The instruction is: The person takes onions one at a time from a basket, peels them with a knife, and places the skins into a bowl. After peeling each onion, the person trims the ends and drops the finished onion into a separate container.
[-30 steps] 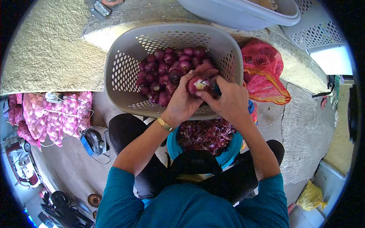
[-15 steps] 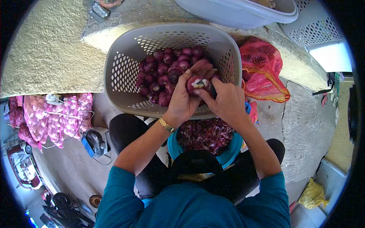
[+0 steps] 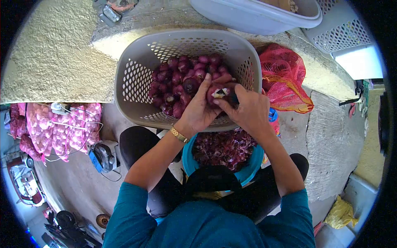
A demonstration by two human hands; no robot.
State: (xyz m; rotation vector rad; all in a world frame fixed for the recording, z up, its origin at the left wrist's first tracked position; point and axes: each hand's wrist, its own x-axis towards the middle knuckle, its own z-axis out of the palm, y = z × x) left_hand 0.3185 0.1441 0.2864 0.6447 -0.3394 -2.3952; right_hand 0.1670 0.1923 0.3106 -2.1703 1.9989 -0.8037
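My left hand (image 3: 199,108) is closed around a red onion (image 3: 213,93) above the near side of a grey-brown perforated basket (image 3: 124,99). Curled against the onion's right side is my right hand (image 3: 250,108), its thumb pressed to the skin. A dark handle shows partly under the right fingers, with a shiny pale-and-black patch by the thumb; it looks like a small knife (image 3: 220,93), mostly hidden. Several red onions (image 3: 178,78) lie in the basket beyond my hands. Below, a blue-green basin (image 3: 188,159) holds dark red onion skins (image 3: 223,149).
A red mesh bag (image 3: 285,68) lies right of the basket. Pink mesh sacks of bulbs (image 3: 62,128) stand at left, near a blue-and-black device (image 3: 103,157) with a cord. A pale tub (image 3: 256,18) sits on the ledge ahead. My knees flank the basin.
Both hands have shifted slightly right with the onion, which has turned a little. The left fingers have straightened somewhat. The view has moved slightly.
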